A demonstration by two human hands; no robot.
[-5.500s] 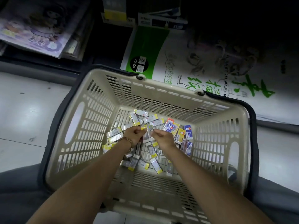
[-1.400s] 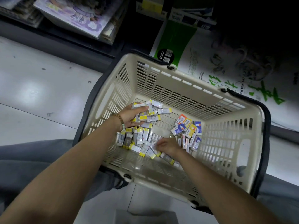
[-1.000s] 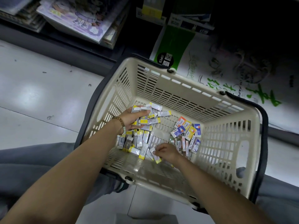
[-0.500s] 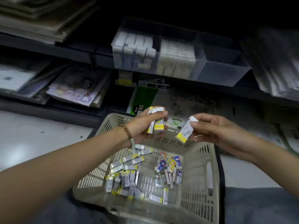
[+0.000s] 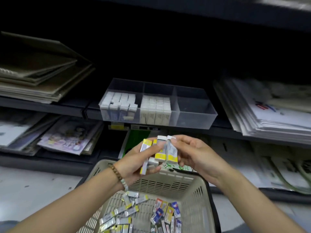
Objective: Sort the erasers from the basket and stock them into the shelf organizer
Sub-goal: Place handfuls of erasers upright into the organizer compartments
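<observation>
both hands [image 5: 168, 157] hold yellow-ended erasers [image 5: 159, 154] above the basket [image 5: 198, 187].

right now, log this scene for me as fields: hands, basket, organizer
left hand: grips a bunch of yellow-ended erasers above the basket
right hand: pinches a single eraser against that bunch
basket: loose yellow-ended erasers on its left, red and blue packs on its right
shelf organizer: clear, three compartments; left and middle stocked, right one shows no erasers
</observation>
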